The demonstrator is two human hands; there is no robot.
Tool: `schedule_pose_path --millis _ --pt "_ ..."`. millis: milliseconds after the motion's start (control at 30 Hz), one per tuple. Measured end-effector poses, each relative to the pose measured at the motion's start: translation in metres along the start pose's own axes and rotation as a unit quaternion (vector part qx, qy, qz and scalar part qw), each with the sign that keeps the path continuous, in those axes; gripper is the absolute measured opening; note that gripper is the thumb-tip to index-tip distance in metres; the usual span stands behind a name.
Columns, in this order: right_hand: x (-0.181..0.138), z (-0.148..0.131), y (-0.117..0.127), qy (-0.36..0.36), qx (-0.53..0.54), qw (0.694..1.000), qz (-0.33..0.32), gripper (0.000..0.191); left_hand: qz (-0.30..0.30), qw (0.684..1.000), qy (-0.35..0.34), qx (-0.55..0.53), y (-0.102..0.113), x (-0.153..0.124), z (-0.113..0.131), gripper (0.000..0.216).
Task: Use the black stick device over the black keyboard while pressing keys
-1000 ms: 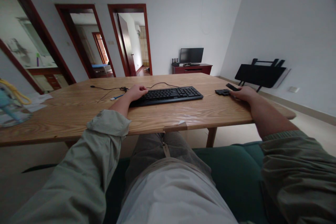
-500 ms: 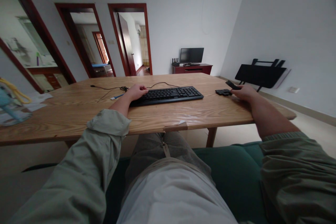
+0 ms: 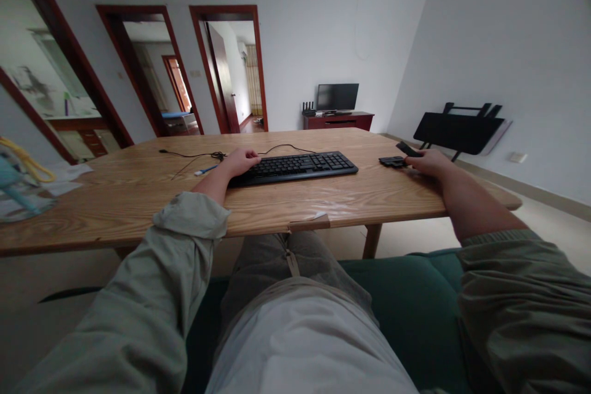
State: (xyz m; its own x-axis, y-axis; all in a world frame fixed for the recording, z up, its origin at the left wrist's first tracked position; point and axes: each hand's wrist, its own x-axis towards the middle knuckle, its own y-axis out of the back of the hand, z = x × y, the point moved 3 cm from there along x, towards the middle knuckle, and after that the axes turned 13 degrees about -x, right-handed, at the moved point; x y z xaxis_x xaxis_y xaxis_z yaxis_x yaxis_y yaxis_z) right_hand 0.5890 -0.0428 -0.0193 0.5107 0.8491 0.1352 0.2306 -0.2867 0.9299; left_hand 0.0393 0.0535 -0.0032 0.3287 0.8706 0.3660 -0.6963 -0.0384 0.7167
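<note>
A black computer keyboard (image 3: 300, 166) lies on the wooden table (image 3: 277, 206) in front of me. Over its left end is my left hand (image 3: 241, 161), fingers curled together at the keyboard's upper left corner. To the right of the keyboard, my right hand (image 3: 429, 163) is closed around a small flat black piece (image 3: 407, 149), tilted up from the table. Its exact kind is too small to make out. Just left of those fingers, another small black part (image 3: 391, 162) rests on the table, close to the held piece.
A black cable (image 3: 217, 155) trails behind the keyboard, with a blue and white item (image 3: 204, 170) left of my left hand. White papers (image 3: 69, 175) and a light blue object (image 3: 13, 188) sit at the far left. A monitor (image 3: 337, 97) stands on a cabinet beyond the table.
</note>
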Motion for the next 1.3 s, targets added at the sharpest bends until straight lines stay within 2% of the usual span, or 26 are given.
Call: schedule_pose_path --millis 467,867,1100,1300 --pt "-0.003 -0.002 0.002 0.009 0.037 0.999 -0.004 0.036 -0.005 1.0 0.011 -0.01 -0.001 -0.001 0.001 0.042" --pt "-0.006 -0.004 0.003 -0.003 0.025 0.999 -0.029 0.044 -0.001 1.0 0.008 -0.006 -0.001 -0.001 0.001 0.039" --pt "0.006 0.008 0.007 -0.023 -0.022 0.999 0.042 0.049 0.001 1.0 0.003 0.002 0.0 0.0 0.001 0.039" --pt "0.01 0.011 0.003 -0.013 -0.061 0.998 0.003 0.052 -0.003 1.0 -0.006 -0.006 -0.001 0.001 -0.001 0.04"
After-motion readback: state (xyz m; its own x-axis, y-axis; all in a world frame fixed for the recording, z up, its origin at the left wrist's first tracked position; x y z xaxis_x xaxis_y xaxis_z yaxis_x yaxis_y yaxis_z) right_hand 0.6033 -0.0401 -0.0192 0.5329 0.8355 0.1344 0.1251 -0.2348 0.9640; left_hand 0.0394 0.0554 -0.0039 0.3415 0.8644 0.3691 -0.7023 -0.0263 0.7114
